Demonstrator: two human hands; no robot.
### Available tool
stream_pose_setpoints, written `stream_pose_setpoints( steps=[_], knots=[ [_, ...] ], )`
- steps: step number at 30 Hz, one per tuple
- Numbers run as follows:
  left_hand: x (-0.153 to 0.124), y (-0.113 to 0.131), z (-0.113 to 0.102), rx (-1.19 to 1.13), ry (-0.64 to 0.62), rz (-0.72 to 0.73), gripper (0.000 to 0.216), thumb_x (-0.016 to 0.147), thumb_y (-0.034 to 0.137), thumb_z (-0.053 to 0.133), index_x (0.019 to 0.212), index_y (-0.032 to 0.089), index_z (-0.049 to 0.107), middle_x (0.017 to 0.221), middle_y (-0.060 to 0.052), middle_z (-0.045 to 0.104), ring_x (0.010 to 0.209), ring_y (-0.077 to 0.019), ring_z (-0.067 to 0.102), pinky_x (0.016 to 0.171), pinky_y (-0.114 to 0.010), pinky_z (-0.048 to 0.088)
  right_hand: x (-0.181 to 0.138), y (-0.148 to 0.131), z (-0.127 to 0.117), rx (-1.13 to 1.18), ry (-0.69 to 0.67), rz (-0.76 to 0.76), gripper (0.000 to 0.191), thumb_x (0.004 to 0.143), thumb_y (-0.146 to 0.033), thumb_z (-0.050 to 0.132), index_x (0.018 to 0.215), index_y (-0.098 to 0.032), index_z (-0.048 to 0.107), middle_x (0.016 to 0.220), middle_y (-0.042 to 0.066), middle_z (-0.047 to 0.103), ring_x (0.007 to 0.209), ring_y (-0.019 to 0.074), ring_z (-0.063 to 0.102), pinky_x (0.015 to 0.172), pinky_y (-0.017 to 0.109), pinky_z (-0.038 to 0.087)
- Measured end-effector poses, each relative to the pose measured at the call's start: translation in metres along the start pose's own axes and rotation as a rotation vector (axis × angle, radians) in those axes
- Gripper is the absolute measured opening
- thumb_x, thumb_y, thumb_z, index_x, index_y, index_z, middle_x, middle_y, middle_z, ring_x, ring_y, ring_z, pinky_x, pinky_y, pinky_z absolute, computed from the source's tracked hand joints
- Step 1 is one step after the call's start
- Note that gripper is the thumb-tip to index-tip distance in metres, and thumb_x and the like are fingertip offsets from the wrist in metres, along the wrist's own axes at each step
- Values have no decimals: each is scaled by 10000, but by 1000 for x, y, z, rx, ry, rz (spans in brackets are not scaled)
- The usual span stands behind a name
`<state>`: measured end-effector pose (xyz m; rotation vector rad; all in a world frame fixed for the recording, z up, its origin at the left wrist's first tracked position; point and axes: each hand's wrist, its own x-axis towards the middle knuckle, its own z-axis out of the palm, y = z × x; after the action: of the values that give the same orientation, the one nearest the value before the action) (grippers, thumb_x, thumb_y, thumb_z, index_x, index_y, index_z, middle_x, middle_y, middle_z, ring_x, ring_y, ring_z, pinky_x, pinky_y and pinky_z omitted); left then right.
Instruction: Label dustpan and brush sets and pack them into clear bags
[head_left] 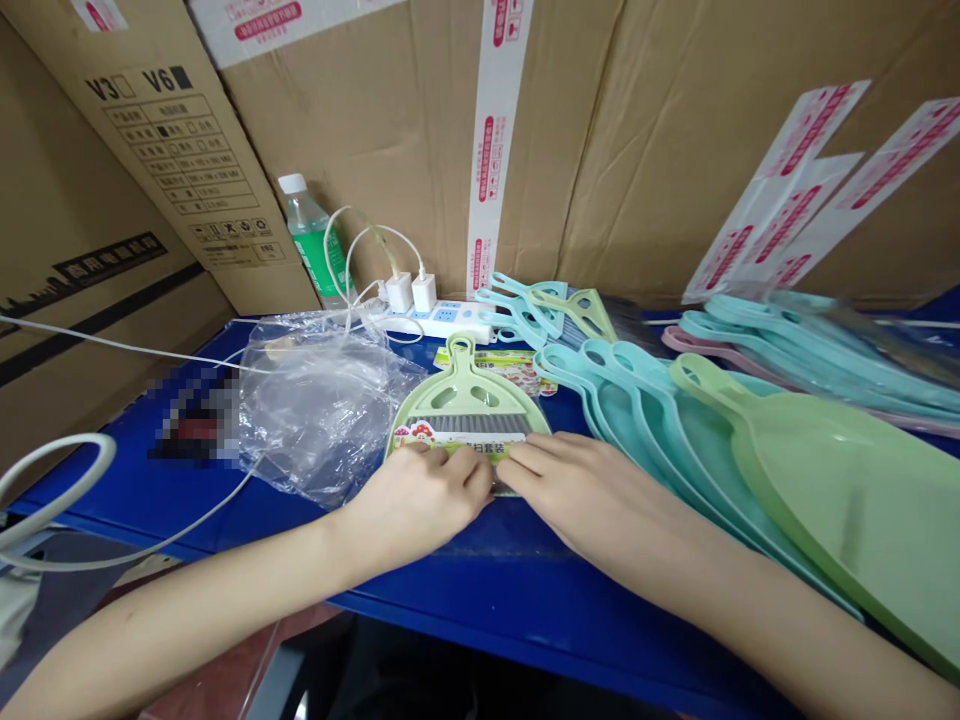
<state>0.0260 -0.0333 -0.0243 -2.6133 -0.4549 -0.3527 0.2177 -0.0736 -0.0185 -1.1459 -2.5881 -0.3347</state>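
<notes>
The small green pan (460,398) lies on the blue table (480,600), its handle pointing to 12 o'clock. A gray brush (465,424) and a paper card (420,434) are on it. The left hand (420,495) is at the pan's 7 o'clock, fingers curled in at the near edge. The right hand (574,490) is at 4 o'clock, fingers bent by the card. Some fingertips are hidden, so I cannot tell if either hand is pinching anything. A crinkly clear bag (315,420) is at 9 o'clock from the pan. Big blue pans (652,415) lie at 3 o'clock.
</notes>
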Motion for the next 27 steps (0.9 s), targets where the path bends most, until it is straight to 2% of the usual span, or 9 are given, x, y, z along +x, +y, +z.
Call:
stream_pose_setpoints(
  steps=[3,6,9,13,17,20,23,27],
  knots=[
    [-1,-5,-5,-80,-87,-13,169,942,252,532,852,147,630,718,-32,627,548,-193,624,457,-319,455,-1,1,-1,31,-31,11,232,819,10,565,733,-206,559,704,-3,660,650,174,627,594,297,445],
    [-1,-11,-12,-191,-172,-34,156,880,262,608,979,144,630,826,-45,660,612,-208,647,496,-336,483,-3,2,-2,75,-58,17,214,809,16,572,785,-197,588,773,10,689,725,194,664,639,314,488],
    [0,-13,-15,-219,-170,-33,149,849,191,604,990,146,617,857,-41,664,621,-203,647,488,-328,474,-3,3,-3,103,-78,16,229,799,30,561,822,-193,606,817,18,700,772,204,677,671,326,511],
    [2,-7,-11,-145,-120,3,108,803,87,561,880,152,600,782,-28,639,581,-206,631,454,-337,460,-3,3,-4,103,-97,10,216,777,33,575,788,-182,600,780,21,679,720,203,660,614,315,500],
    [2,-3,-5,-79,-55,-4,111,825,76,527,838,164,593,723,-21,612,544,-197,607,432,-326,452,-2,3,-4,96,-103,23,222,794,33,547,814,-179,612,794,25,680,739,199,661,624,305,509],
    [0,-6,-4,-71,-37,0,115,866,95,511,843,157,605,731,-30,617,589,-205,624,468,-322,483,-3,4,-1,97,-84,30,237,801,38,528,811,-180,618,785,24,678,720,200,654,618,315,505],
    [-4,-15,-7,-132,-70,42,115,888,116,528,921,130,637,807,-55,651,682,-223,655,564,-341,541,-3,7,1,126,-109,54,249,810,37,519,820,-180,640,800,33,683,745,213,655,631,326,494],
    [-11,-31,-12,-314,-209,32,199,908,114,519,1068,143,634,936,-67,679,747,-204,678,648,-330,564,-4,11,-2,293,-180,85,373,861,6,480,1026,-244,701,937,29,694,862,216,655,722,339,492]
  ],
)
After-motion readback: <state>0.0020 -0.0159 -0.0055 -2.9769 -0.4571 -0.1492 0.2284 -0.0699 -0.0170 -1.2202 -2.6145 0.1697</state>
